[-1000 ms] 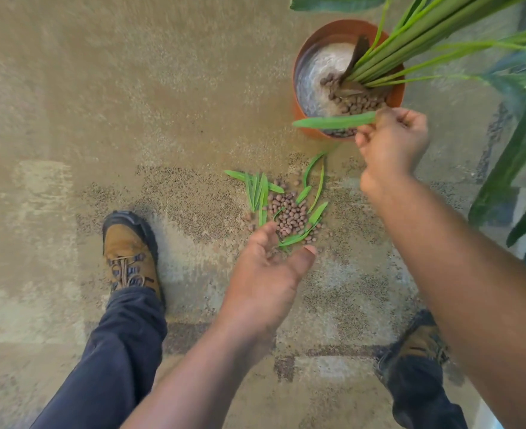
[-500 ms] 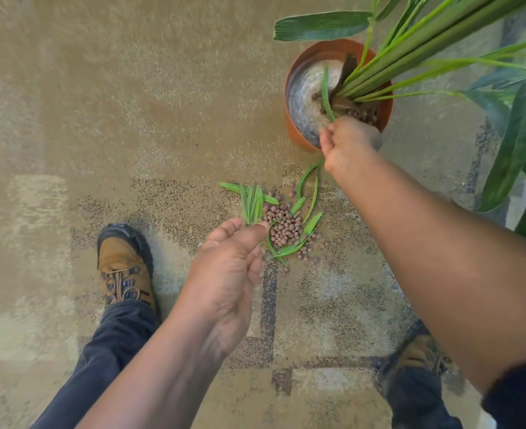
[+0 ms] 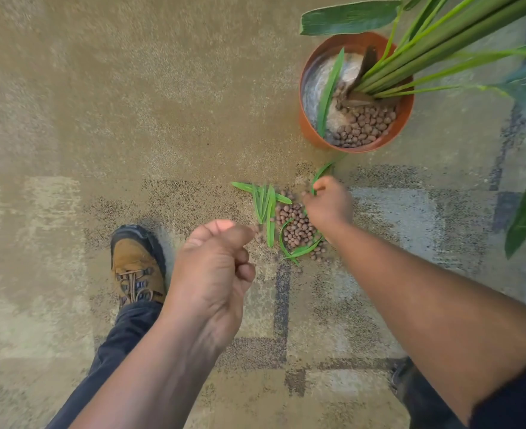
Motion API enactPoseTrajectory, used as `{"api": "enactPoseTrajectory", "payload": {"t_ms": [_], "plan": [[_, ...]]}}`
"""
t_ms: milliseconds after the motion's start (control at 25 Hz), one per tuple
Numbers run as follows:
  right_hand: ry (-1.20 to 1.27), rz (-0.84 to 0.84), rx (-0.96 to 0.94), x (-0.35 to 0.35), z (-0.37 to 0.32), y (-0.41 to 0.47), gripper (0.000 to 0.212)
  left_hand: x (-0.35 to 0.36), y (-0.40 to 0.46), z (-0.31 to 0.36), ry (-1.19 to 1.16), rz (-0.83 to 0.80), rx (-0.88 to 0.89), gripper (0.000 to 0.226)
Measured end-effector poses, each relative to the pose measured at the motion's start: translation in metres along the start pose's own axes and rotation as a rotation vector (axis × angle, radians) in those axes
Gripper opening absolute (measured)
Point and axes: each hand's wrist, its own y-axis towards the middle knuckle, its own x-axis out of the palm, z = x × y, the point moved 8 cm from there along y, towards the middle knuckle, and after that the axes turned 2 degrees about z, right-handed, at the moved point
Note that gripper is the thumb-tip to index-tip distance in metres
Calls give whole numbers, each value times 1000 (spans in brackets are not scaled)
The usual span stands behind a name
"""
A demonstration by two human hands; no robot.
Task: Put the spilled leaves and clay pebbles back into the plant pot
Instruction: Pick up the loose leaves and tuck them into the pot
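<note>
While the right hand (image 3: pixel 328 205) reaches down to the carpet, its fingers (image 3: pixel 319 184) curl round the end of a curved green leaf (image 3: pixel 322 171) that arcs up toward the pot. That hand sits at the right edge of the spilled clay pebbles (image 3: pixel 297 226), a small brown heap on the floor. Loose leaves (image 3: pixel 266 202) lie fanned just left of the heap, and more thin leaves (image 3: pixel 299 250) curl round its near side. The left hand (image 3: pixel 215 274) hangs above the carpet nearer the camera, its fingers (image 3: pixel 243 267) curled in loosely toward the palm; whether it holds anything I cannot tell, as the fingertips are blurred.

Beyond the spill stands the terracotta-coloured plant pot (image 3: pixel 313 133), upright on the floor. Inside it lie a bed of clay pebbles (image 3: pixel 364 125) on the near right side, a pale grey-white patch (image 3: pixel 317 78) on the left, and one long leaf (image 3: pixel 330 91) laid across it. Thick green stems (image 3: pixel 435 44) rise from the pot toward the upper right, with broad leaves spreading over the right edge of the view.

The floor is a carpet (image 3: pixel 131 88) of mottled tan, with darker speckled patches and grey blocks under the spill and to its right. A tan lace-up boot (image 3: pixel 136 267) with a dark toe cap and a dark trouser leg (image 3: pixel 116 351) stand at lower left; the other leg shows at lower right. No writing can be read.
</note>
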Motion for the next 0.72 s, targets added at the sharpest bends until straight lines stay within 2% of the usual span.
{"api": "enactPoseTrajectory", "payload": {"t_ms": [120, 240, 360, 520, 720], "plan": [[-99, -89, -99, 35, 8, 10, 17, -14, 10, -4, 92, 44, 17, 44], [-221, -176, -193, 66, -1, 14, 25, -23, 18, -12, 97, 58, 12, 42], [-284, -149, -203, 74, -5, 17, 5, -25, 24, -12, 67, 40, 40, 42], [-138, -72, -90, 49, 4, 14, 16, -30, 33, -23, 95, 45, 56, 39], [118, -33, 0, -10, 9, -21, 22, -17, 50, -32, 335, 38, 52, 28]]}}
